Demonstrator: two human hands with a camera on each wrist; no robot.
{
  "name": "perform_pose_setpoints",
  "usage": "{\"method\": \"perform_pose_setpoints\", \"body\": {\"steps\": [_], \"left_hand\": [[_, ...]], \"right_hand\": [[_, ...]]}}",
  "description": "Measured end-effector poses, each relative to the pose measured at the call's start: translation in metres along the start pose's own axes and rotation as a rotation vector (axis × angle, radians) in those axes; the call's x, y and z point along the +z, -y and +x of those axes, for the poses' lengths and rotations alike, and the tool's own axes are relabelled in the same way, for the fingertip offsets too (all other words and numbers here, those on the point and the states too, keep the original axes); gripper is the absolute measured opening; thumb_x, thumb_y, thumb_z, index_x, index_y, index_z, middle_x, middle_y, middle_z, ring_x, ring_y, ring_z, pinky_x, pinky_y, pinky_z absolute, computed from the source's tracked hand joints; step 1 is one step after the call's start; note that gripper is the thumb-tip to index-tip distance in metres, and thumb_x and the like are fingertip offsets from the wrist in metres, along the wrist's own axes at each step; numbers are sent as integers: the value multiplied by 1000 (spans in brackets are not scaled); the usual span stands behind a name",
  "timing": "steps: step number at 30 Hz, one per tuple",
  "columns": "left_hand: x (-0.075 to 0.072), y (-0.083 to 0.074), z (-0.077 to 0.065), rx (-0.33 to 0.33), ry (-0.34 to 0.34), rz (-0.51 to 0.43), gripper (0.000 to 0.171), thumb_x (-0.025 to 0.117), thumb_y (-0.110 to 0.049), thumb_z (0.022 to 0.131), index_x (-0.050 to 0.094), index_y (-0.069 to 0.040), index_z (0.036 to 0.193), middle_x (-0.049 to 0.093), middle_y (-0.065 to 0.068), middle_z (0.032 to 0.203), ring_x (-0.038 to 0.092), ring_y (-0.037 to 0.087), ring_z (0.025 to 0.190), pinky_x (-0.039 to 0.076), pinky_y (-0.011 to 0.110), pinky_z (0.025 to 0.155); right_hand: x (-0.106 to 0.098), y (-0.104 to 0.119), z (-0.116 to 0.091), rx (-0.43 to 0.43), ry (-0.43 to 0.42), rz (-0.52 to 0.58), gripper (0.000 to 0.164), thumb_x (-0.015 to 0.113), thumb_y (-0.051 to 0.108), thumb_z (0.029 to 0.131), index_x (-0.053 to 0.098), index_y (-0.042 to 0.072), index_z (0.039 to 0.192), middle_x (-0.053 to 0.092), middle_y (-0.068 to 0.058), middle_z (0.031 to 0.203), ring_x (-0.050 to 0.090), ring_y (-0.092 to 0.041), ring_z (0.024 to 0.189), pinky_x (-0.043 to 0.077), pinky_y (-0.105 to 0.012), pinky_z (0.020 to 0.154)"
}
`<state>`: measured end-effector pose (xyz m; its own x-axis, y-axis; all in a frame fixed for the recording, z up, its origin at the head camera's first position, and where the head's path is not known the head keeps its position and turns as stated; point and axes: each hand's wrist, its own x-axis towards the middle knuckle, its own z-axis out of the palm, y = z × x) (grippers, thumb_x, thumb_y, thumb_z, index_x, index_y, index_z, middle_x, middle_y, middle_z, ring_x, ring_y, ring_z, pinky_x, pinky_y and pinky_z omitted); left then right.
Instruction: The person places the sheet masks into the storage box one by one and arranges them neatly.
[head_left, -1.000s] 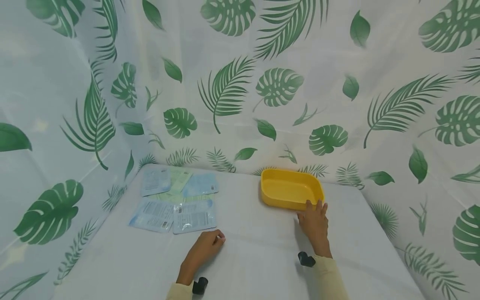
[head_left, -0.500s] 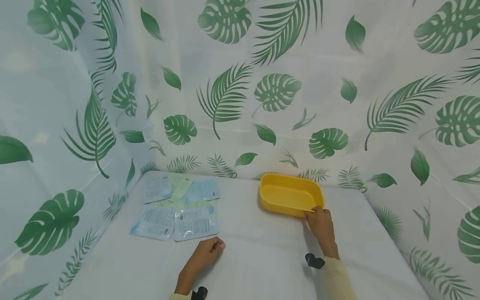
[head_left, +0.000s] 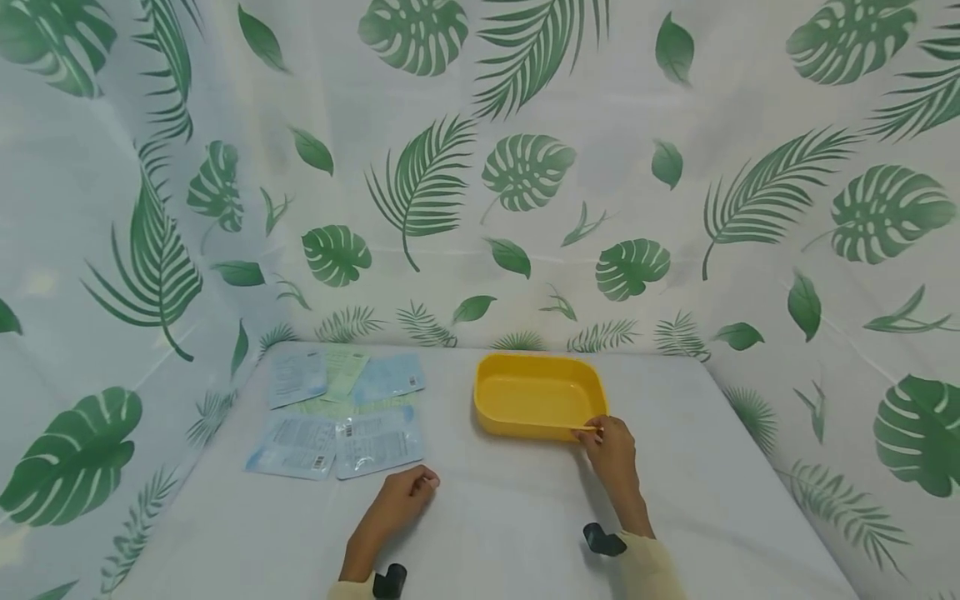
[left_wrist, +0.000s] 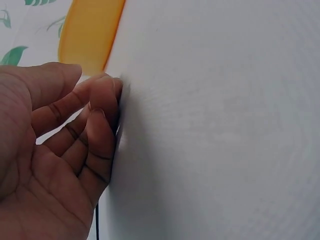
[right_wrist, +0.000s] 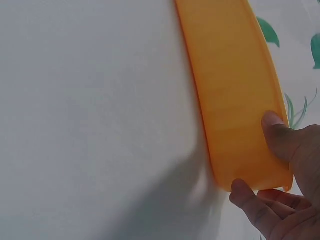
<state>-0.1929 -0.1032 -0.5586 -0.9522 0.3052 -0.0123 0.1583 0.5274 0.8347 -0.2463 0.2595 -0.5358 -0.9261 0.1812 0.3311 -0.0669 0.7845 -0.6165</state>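
Observation:
A shallow yellow rectangular tray [head_left: 517,430] with rounded corners stands at the back of the white table, right of centre in the head view. My right hand [head_left: 615,458] pinches its near right corner. In the right wrist view, the thumb [right_wrist: 278,136] presses the side of the tray [right_wrist: 232,95], and the other fingers are at its end. My left hand [head_left: 403,497] rests on the table, fingers loosely curled and holding nothing. Just beyond it lie flat blue pouches [head_left: 379,442] with printed text.
Several more pale blue pouches [head_left: 298,379] and a green one [head_left: 342,375] lie grouped at the back left, some overlapping. A leaf-patterned curtain [head_left: 450,275] hangs behind the table [head_left: 495,525] and along both sides.
My right hand has gone from touching the tray's near edge to pinching its corner. The tray has slid somewhat left and turned straighter. My left hand stays in place; the head view has shifted.

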Motion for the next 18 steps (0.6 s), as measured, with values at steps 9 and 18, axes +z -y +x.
{"method": "perform_pose_setpoints", "body": {"steps": [9, 18], "left_hand": [[-8, 2, 0, -21, 17, -105, 24, 53, -20, 101, 62, 0, 109, 61, 4, 76, 61, 13, 63, 48, 23, 59], [-12, 4, 2, -51, 19, -138, 22, 53, -17, 101, 61, 1, 110, 61, 3, 78, 62, 10, 64, 50, 23, 60]], "right_hand": [[4, 18, -38, 31, 4, 49, 27, 79, 11, 82, 62, -4, 96, 57, -29, 118, 65, -43, 107, 56, -42, 83], [10, 27, -60, 47, -43, 19, 30, 80, 17, 80, 65, -1, 100, 58, -26, 122, 67, -40, 102, 57, -43, 80]]}}
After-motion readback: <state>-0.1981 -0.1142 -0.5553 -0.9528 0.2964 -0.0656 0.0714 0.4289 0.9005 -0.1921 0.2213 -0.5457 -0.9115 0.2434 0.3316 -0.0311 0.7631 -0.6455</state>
